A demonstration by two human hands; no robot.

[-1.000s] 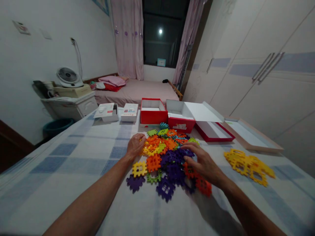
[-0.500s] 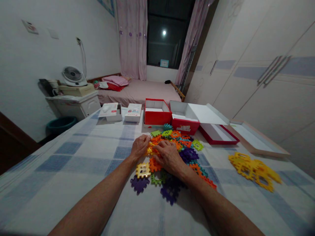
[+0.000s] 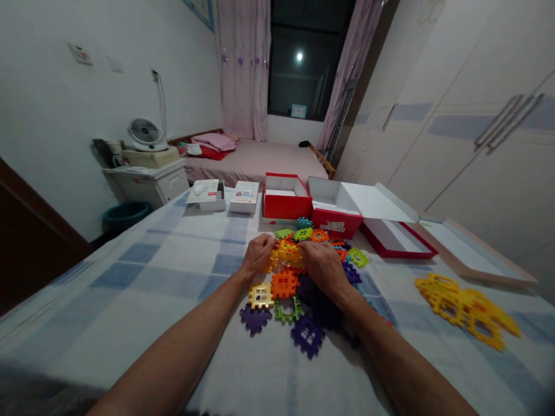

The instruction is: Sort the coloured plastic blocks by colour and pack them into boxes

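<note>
A heap of toothed plastic interlocking building tiles in several colours lies before me. My left hand has its fingers bent around the left side of yellow interlocking tiles. Against their right side, my right hand is closed, its fingertips partly hidden. Nearer me are an orange tile, a pale yellow window tile, a green frame tile and purple tiles. My right hand and forearm cover part of the heap.
Behind the heap stand an open red box and a second red box with its white flap folded out. Shallow lids lie to the right, near a separate yellow pile. Two small white boxes sit at back left.
My right hand has moved right and drawn back from over the pile, uncovering yellow tiles between the hands. The left hand stays at their left side. The whole view has shifted slightly.
</note>
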